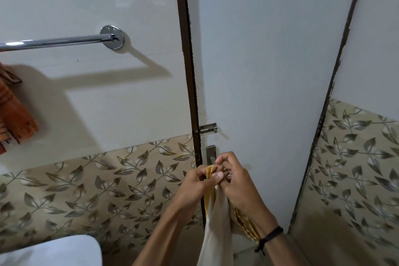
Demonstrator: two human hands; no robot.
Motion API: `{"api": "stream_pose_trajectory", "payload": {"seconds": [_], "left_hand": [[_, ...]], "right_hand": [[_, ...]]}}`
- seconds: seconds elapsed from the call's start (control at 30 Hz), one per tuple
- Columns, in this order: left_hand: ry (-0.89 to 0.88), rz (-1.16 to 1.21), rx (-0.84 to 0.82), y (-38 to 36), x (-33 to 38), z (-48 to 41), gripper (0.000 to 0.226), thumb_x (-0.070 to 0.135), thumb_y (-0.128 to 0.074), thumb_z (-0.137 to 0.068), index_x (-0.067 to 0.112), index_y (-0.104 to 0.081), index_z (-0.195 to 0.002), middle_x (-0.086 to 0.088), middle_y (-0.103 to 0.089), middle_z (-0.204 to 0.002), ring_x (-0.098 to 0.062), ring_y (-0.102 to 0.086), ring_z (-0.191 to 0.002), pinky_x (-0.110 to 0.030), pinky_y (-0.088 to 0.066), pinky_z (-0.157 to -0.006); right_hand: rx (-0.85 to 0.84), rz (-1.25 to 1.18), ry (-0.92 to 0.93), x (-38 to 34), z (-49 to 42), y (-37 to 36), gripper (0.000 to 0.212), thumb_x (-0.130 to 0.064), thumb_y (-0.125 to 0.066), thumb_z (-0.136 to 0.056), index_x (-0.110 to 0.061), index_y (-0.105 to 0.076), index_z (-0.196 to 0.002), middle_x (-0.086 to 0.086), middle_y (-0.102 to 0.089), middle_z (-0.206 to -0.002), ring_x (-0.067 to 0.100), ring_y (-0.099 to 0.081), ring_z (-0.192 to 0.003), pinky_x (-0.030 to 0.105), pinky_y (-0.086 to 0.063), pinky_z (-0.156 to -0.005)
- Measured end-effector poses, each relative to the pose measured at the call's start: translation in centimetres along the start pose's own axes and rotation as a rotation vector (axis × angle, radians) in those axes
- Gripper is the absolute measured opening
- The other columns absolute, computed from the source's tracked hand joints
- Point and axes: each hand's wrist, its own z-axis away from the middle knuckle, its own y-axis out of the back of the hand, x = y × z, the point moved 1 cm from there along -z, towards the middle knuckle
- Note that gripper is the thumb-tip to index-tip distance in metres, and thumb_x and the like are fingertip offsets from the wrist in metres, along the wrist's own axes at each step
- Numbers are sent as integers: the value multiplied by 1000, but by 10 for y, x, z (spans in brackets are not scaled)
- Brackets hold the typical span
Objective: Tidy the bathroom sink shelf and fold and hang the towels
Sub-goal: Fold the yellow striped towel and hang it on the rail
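A white towel with yellow stripes (217,229) hangs down from both my hands in front of the door. My left hand (199,181) pinches its top edges between thumb and fingers. My right hand (234,177) grips the same bunched top edge from the right, fingers curled round it. A chrome towel rail (58,41) runs along the white wall at upper left, bare along its visible length. An orange patterned towel (13,114) hangs at the far left edge, below the rail.
A white door (269,60) with a brown frame (190,71), a sliding bolt (208,128) and a handle plate (211,153) stands straight ahead. Leaf-patterned tiles (86,190) cover the lower walls. A white ceramic fixture (54,252) sits at bottom left.
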Motion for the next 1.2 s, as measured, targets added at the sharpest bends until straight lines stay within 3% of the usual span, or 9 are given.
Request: {"api": "stream_pose_trajectory", "payload": {"seconds": [0.13, 0.3, 0.43, 0.57, 0.67, 0.77, 0.9, 1.03, 1.2], "left_hand": [[29, 27, 65, -5, -1, -1, 22, 21, -59, -101, 10, -79, -98, -7, -77, -90, -12, -72, -85, -23, -52, -76], [120, 167, 150, -8, -10, -2, 31, 19, -52, -104, 3, -77, -97, -13, -77, -87, -18, -73, -76, -23, -55, -64], [140, 132, 263, 5, -16, -9, 30, 20, -54, -103, 1, -77, -99, -17, -76, -86, -25, -72, -77, -31, -56, -71], [118, -31, 399, 31, -21, -15, 28, 17, -59, -101, 6, -72, -78, -11, -66, -71, -26, -63, -69, -30, -54, -64], [78, -201, 510, 57, -25, -17, 18, 12, -63, -97, 10, -75, -84, -5, -67, -74, -23, -63, -68, -33, -55, -60], [70, -346, 644, 82, -28, -16, 15, 10, -69, -92, 13, -78, -103, -7, -76, -92, -27, -71, -84, -43, -62, -73], [38, -418, 831, 104, -27, -7, 19, 8, -73, -88, 11, -77, -107, -6, -74, -97, -25, -68, -84, -29, -53, -61], [105, -190, 672, 93, -32, -11, 12, 1, -71, -88, 7, -71, -99, -16, -72, -100, -30, -70, -85, -46, -62, -70], [200, -32, 401, 36, -44, -12, 10, -4, -69, -88, 4, -72, -95, -12, -74, -84, -23, -68, -71, -30, -57, -59]], "right_hand": [[-65, 86, 17, -3, 3, -1, 37, -16, -56, -101, -47, -39, -111, -19, -68, -103, -4, -64, -101, 21, -58, -83], [-52, 18, -49, 4, 6, 1, 46, -13, -65, -96, -48, -39, -112, -19, -70, -100, -1, -67, -99, 17, -54, -83], [184, -33, -141, 14, 10, 12, 39, -11, -70, -92, -44, -55, -106, -6, -68, -88, 5, -68, -81, 31, -60, -76], [400, -40, -281, 39, 9, 47, 38, -2, -69, -88, -40, -69, -94, -11, -66, -81, 23, -71, -72, 52, -61, -72], [523, 66, -303, 45, 11, 75, 34, -4, -66, -90, -38, -71, -91, -12, -67, -83, 23, -68, -76, 51, -59, -78], [634, 178, -336, 49, 14, 102, 29, -5, -60, -95, -31, -71, -98, 1, -70, -101, 26, -67, -89, 41, -55, -82], [779, 298, -418, 57, 19, 133, 28, -1, -56, -94, -17, -74, -108, 10, -70, -114, 30, -63, -96, 32, -42, -80], [716, 197, -378, 52, 15, 122, 29, -3, -58, -93, -27, -74, -96, 0, -70, -106, 23, -64, -91, 35, -49, -80], [392, 133, -321, 46, 15, 54, 27, -7, -64, -92, -33, -73, -89, -13, -70, -95, 8, -66, -85, 23, -45, -69]]}}
